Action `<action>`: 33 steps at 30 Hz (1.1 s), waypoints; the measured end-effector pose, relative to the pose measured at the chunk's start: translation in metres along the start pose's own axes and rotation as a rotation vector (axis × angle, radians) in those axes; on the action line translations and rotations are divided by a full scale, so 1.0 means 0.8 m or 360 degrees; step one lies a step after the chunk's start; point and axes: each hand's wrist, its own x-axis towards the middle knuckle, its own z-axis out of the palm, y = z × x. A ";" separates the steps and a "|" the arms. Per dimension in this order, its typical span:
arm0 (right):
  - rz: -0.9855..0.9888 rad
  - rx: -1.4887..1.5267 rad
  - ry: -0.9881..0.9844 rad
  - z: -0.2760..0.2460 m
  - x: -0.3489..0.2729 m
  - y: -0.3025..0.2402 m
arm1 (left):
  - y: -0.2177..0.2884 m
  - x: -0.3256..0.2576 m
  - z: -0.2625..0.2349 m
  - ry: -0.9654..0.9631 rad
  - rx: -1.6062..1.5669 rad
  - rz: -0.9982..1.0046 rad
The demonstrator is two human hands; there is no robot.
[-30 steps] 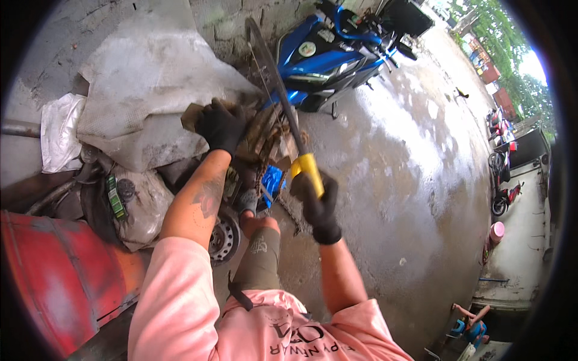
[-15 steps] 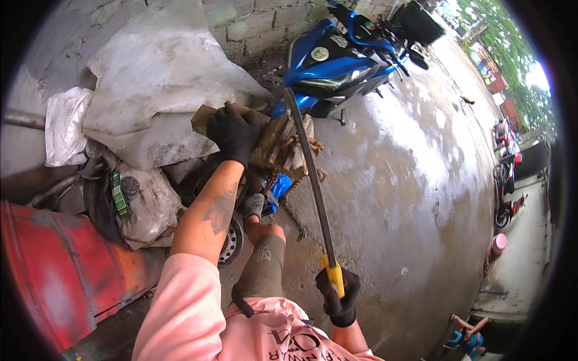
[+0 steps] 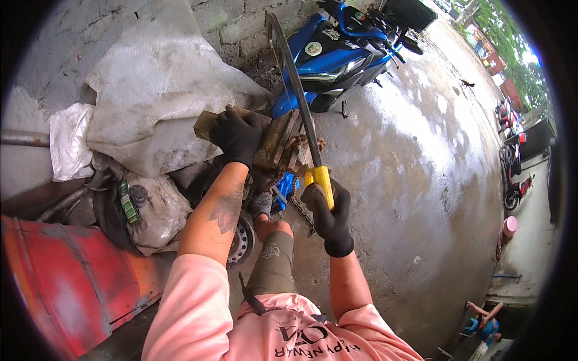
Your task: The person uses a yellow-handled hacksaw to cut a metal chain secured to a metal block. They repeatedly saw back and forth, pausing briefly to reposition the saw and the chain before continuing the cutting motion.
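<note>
My left hand, in a black glove, is closed over a short wooden board and presses down on it. Under and beside the board is a stand of rough timber pieces. A rusty chain loops around this timber. In my right hand, also black-gloved, is the yellow handle of a bow saw. The saw's long dark frame slants up and away across the timber's right side, its far end in front of the wall. Whether its blade touches wood I cannot tell.
Ahead stands a blue scooter near the block wall. A pale woven sheet drapes at the left, above a dirty sack. A red drum lies near left. A wheel sits by my leg. Wet concrete spreads right.
My right hand has pushed the saw forward and up, so the handle is now close to the timber and chain. My left hand stays on the board.
</note>
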 end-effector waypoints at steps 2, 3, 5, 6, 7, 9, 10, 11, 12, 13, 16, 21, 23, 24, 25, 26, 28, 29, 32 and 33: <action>0.0057 0.0049 -0.0027 -0.015 -0.011 -0.003 | 0.002 0.007 -0.001 -0.0088 0.0012 -0.0029; 0.0030 0.0013 -0.0089 -0.028 -0.022 0.002 | 0.001 0.011 -0.003 -0.0131 0.0017 -0.0042; 0.0112 -0.0172 -0.0232 -0.044 -0.038 0.013 | -0.007 0.013 0.000 -0.0093 0.0083 -0.0068; -0.0041 -0.0376 -0.0322 -0.048 -0.040 0.011 | -0.003 0.016 0.005 -0.0067 0.0111 -0.0065; -0.0173 -0.0568 -0.0385 -0.048 -0.042 0.003 | 0.008 0.014 -0.004 -0.0243 0.0017 -0.0071; -0.0212 -0.0665 -0.0577 -0.033 -0.045 -0.018 | -0.012 0.017 0.006 -0.0237 -0.0015 -0.0063; -0.0245 -0.0548 -0.0522 -0.029 -0.053 -0.013 | -0.010 0.016 0.004 -0.0279 -0.0043 -0.0064; -0.0292 -0.0437 -0.0473 -0.026 -0.057 -0.007 | -0.012 0.016 0.006 -0.0312 0.0014 -0.0037; -0.0342 -0.0328 -0.0424 -0.023 -0.061 -0.001 | -0.017 0.020 0.011 -0.0342 0.0074 -0.0011; -0.0454 -0.0361 -0.0343 -0.020 -0.063 0.014 | -0.023 0.025 0.016 -0.0377 0.0134 0.0006; -0.0662 -0.0406 -0.0262 -0.021 -0.058 0.012 | -0.029 0.025 0.025 -0.0413 0.0226 -0.0017; -0.0492 -0.0475 -0.0257 -0.023 -0.061 0.019 | -0.024 0.021 0.025 -0.0256 0.0208 0.0025; -0.0320 -0.0460 -0.0311 -0.025 -0.061 0.024 | -0.026 0.020 0.025 -0.0220 0.0216 0.0090; -0.0323 -0.0445 -0.0214 -0.022 -0.062 0.031 | -0.026 0.020 0.026 -0.0202 0.0219 0.0123; -0.0329 -0.0433 -0.0122 -0.016 -0.064 0.041 | -0.030 0.021 0.028 -0.0193 0.0219 0.0138; -0.0336 -0.0442 -0.0074 -0.014 -0.067 0.050 | -0.033 0.022 0.031 -0.0183 0.0218 0.0154; -0.0346 -0.0485 -0.0026 -0.011 -0.077 0.068 | -0.041 0.029 0.033 -0.0266 0.0190 0.0133; -0.0401 -0.0466 0.0005 -0.014 -0.089 0.072 | -0.044 0.034 0.034 -0.0358 0.0163 0.0095; -0.0604 -0.0324 0.0113 -0.037 -0.144 0.086 | -0.038 0.030 0.029 -0.0504 0.0166 0.0048; -0.0638 -0.0270 0.0135 -0.047 -0.171 0.090 | -0.034 0.032 0.025 -0.0519 0.0175 0.0037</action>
